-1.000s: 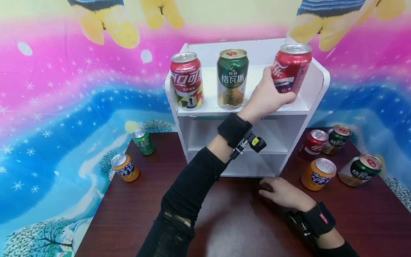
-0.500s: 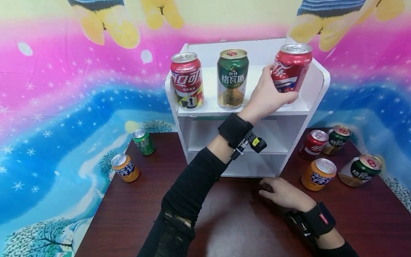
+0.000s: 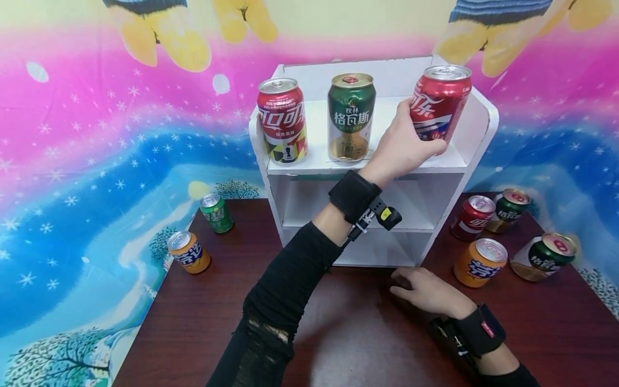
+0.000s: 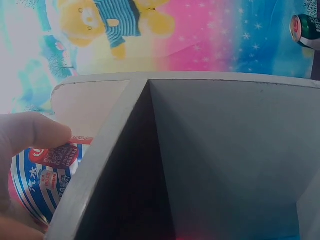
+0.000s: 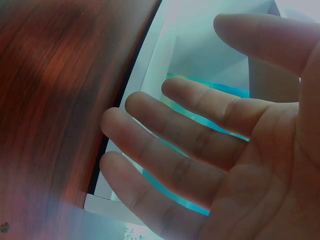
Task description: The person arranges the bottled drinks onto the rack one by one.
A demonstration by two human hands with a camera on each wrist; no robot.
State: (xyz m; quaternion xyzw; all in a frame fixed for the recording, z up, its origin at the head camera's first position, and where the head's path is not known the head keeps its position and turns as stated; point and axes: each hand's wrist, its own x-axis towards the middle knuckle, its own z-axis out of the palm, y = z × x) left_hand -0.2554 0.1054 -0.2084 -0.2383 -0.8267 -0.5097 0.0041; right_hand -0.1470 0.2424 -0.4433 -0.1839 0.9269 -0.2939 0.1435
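Note:
In the head view my left hand (image 3: 403, 142) reaches across to the right end of the white shelf's (image 3: 367, 171) top tier. Its thumb and fingers grip a red cola can (image 3: 445, 102), which stands upright there. The left wrist view catches the thumb over the can's blue, white and red label (image 4: 47, 172); the shelf's edge covers part of the can. Low on the right, my right hand (image 3: 432, 290) lies near the shelf's foot, holding nothing. Seen from the right wrist, the fingers of that right hand (image 5: 200, 145) are spread and loosely bent.
Beside the held can stand a green and gold kvass can (image 3: 351, 118) and another cola can (image 3: 282, 121). An orange soda can (image 3: 189, 252) and a green can (image 3: 216, 214) are on the table (image 3: 232, 322) at left; several more cans, including an orange one (image 3: 480, 263), stand right.
The cola can has turned slightly in my left hand, its label shifting to the right. My right hand has stayed where it was.

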